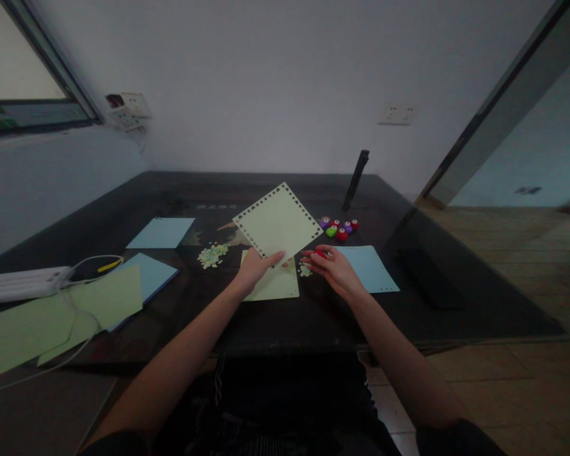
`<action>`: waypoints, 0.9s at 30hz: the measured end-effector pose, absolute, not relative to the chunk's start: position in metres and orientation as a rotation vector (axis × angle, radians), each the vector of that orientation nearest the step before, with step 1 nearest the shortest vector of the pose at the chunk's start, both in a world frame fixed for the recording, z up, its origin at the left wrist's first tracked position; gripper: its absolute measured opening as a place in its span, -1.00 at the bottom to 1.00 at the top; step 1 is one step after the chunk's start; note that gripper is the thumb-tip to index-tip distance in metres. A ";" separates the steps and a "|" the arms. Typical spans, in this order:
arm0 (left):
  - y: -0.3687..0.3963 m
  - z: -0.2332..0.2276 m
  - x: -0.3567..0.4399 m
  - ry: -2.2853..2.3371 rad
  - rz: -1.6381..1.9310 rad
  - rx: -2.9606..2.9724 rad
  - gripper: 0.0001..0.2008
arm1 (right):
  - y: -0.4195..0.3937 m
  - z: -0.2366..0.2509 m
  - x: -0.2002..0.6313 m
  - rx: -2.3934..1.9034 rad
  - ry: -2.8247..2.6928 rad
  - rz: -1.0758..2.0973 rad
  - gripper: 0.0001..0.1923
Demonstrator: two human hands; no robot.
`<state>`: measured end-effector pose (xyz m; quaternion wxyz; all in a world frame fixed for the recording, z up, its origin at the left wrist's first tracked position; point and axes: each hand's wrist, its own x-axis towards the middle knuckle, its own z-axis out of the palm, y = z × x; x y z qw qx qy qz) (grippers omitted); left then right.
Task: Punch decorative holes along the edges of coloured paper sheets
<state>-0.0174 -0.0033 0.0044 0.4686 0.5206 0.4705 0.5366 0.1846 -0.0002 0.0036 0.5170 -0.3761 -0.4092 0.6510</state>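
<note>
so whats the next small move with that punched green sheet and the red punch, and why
Probably lay the punched green sheet aside. The left hand holds it up by its bottom corner, and cut-outs already run along every edge in view. The right hand rests on the red punch, with another green sheet flat on the table between the hands.

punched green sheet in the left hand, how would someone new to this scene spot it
Look to the middle of the dark table, just above the left hand. The punched green sheet is held up by one corner, tilted like a diamond. Unlike the plain green sheets lying flat, small holes border its edges.
</note>
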 end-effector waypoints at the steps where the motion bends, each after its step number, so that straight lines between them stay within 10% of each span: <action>1: -0.003 0.005 -0.017 1.155 1.318 1.278 -0.62 | 0.000 0.004 0.185 -0.904 -0.996 1.563 -0.69; 27: -0.004 0.007 -0.019 1.352 1.272 1.643 -0.66 | 0.002 0.004 0.187 -0.755 -0.899 1.574 -0.76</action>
